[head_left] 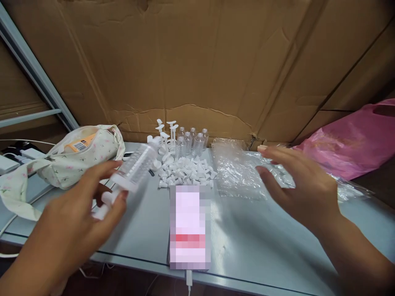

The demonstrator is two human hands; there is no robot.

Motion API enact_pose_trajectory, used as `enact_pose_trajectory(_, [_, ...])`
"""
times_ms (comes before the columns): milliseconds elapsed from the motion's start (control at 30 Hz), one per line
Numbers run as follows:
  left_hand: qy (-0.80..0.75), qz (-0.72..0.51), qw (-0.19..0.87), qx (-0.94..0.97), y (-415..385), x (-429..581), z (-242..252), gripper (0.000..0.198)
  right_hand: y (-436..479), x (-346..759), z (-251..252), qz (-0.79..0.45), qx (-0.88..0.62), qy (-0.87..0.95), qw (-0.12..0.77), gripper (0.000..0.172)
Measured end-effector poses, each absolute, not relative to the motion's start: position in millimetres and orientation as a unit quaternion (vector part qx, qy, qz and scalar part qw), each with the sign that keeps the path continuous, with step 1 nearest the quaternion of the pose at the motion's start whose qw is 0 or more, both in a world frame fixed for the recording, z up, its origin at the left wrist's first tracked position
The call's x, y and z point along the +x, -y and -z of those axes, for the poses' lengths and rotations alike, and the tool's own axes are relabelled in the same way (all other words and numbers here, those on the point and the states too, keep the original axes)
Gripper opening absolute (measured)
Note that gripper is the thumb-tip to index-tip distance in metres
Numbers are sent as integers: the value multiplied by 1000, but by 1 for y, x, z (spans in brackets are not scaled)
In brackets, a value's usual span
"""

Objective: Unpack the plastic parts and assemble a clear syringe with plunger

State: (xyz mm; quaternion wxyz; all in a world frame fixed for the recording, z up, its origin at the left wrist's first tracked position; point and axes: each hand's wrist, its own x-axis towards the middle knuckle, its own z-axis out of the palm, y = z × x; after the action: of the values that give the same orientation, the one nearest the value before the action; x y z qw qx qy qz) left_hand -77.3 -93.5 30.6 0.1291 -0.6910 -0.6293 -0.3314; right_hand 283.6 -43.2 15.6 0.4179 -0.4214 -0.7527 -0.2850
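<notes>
Creased cardboard (191, 61) behind a clear, seemingly ribbed cylinder (137, 163) in left hand (74, 213)

Nothing can be read; the barcode label (80, 146) on the orange packet (88, 140) is too small.

At twelve o'clock the cardboard (197, 61) is matt brown paper board, creased and scuffed. The frame (32, 65) at ten looks like smooth painted metal. At nine the pouch (77, 160) is soft, matt printed cloth. The tube (137, 164) at eight is clear, ribbed plastic with a smooth white collar. Near the centre the bottles (188, 144) are glossy, ribbed clear plastic; the plungers (165, 135) and caps (187, 170), smooth white plastic. Towards three, the film (237, 172) is crinkled, shiny plastic and the bag (348, 139) thin pink plastic. The table (240, 246) at six is smooth, with a sheen.
</notes>
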Motion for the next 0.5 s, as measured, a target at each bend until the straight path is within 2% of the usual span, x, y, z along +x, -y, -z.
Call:
enact_pose_trajectory(67, [563, 322, 67, -758, 100, -62, -33, 47, 58, 268, -15, 326, -353, 792, 377, 63])
enact_pose_trajectory(100, [522, 315, 41, -791, 101, -53, -34, 46, 65, 260, -14, 336, -321, 812, 354, 65])
enact_pose_trajectory(233, [387, 265, -52, -882, 100, -19, -42, 52, 81, 238, -11, 338, -239, 856, 309, 49])
enact_pose_trajectory(333, [329, 281, -133, -892, 99, 2, -47, 65, 80, 237, -9, 350, -221, 850, 325, 46])
enact_pose_trajectory(500, [235, 349, -179, -889, 91, 19, -47, 84, 64, 254, -3, 310, -313, 802, 404, 64])
